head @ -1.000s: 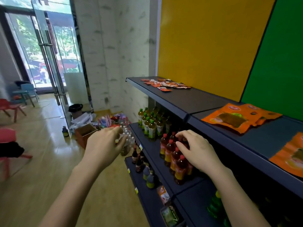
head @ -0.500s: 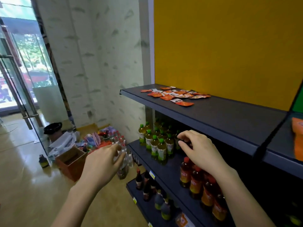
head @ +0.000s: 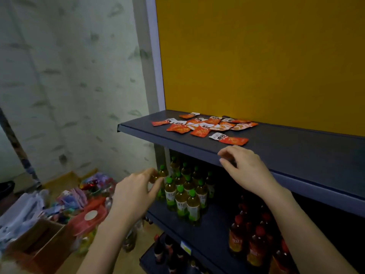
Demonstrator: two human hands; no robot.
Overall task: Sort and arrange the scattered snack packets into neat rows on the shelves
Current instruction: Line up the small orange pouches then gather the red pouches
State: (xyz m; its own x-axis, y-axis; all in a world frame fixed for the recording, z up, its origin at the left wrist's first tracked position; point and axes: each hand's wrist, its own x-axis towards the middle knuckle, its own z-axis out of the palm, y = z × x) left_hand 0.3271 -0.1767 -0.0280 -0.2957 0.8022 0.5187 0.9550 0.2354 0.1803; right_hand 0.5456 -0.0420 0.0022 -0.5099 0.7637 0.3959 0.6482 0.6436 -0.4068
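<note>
Two bare hands are in view: one left hand (head: 136, 196) and one right hand (head: 245, 169). The dark blue metal top shelf (head: 296, 153) carries roughly fifteen small orange-and-white foil snack packets (head: 205, 124); overlap prevents an exact count. One of these packets (head: 229, 138) lies apart, nearest the front edge. The middle shelf (head: 213, 232) holds about a dozen green-capped bottles of yellow drink (head: 183, 192) and at least five red-capped bottles of amber drink (head: 254, 238). One brown cardboard box (head: 41, 246) stands on the floor.
</note>
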